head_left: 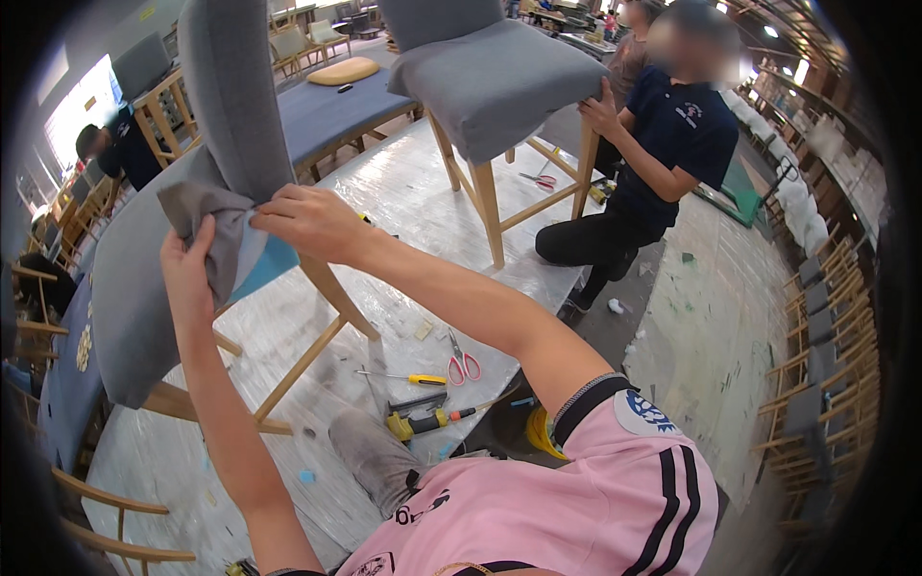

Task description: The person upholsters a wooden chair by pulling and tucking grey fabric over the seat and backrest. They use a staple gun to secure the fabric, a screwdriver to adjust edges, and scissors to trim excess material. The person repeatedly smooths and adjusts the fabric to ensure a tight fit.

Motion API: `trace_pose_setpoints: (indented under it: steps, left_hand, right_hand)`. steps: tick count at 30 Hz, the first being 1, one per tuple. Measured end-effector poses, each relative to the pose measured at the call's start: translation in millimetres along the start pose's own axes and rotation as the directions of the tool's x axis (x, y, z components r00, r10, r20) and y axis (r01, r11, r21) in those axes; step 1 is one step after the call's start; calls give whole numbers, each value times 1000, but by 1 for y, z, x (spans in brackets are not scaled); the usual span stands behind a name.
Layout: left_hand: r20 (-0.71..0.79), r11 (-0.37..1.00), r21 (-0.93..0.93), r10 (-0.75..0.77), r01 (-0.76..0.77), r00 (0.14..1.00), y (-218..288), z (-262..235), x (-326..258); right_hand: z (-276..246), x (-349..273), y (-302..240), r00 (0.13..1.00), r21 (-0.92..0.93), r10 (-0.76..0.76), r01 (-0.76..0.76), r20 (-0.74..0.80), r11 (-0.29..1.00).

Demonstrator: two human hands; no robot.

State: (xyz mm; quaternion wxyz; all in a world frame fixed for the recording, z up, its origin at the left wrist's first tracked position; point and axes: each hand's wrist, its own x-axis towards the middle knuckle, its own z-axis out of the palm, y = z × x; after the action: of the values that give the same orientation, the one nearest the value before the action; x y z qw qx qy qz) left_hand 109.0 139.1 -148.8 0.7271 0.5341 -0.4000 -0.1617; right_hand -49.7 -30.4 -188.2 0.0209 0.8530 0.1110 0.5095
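A grey upholstered chair (134,278) with wooden legs stands at my left. My left hand (195,264) grips a loose grey fabric flap (229,230) at the seat's rear corner, thumb over the folded cloth. The fingers of my right hand (312,223) pinch the flap's edge by the foot of the backrest (230,86). Below the flap a patch of light blue material (267,272) shows. Part of the right fingertips is hidden by the cloth.
Red-handled scissors (464,368), a yellow screwdriver (423,379) and a yellow power tool (423,422) lie on the plastic-covered platform (384,307). Across from me a kneeling co-worker (663,154) touches another grey chair (499,82). Chair frames (816,384) line the right side.
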Motion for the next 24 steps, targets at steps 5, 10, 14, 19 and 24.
trace_pose_setpoints:
  steps: [5, 10, 14, 19, 24]
  left_hand:
    - [361, 884, 332, 203, -329, 910, -11, 6, -26]
    - [464, 771, 470, 198, -430, 863, -13, 12, -36]
    - [438, 767, 489, 196, -415, 877, -16, 14, -40]
    - [403, 713, 584, 160, -388, 901, -24, -4, -38]
    - [396, 651, 646, 160, -398, 904, -30, -1, -37]
  right_hand:
    - [4, 0, -7, 992, 12, 116, -117, 56, 993]
    - [33, -99, -28, 848, -42, 339, -353, 408, 935]
    - [-7, -389, -84, 153, -370, 760, -802, 632, 469]
    - [-147, -620, -260, -685, -605, 726, -605, 63, -518]
    - [-228, -598, -369, -915, -583, 378, -231, -143, -779]
